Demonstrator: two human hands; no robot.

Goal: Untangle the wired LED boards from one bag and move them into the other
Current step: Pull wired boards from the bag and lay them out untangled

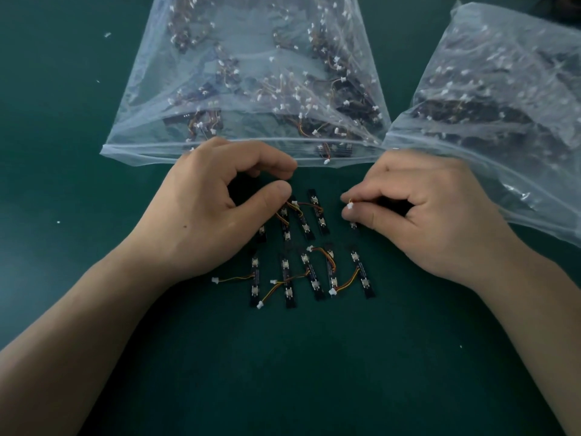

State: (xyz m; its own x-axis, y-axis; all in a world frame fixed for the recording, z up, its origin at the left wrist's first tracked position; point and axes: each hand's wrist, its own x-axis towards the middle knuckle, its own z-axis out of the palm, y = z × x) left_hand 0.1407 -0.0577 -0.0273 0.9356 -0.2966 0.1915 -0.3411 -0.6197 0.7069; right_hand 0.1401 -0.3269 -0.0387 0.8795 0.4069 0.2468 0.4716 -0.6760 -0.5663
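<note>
Over slim black wired LED boards [361,271] rowed on the green worktop [314,357], the right hand [418,215] pinched a white plug [349,206], the left hand [204,209] curled, grip unclear; drawing it slowly seemed wisest.

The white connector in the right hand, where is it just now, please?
In the head view, the white connector sits right of centre, pinched in the right hand, just right of the upper board row.

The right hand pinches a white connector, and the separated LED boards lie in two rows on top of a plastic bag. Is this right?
Not quite. The head view shows the separated LED boards in two rows on the green table, before the bags; the right hand does pinch a white connector.
</note>
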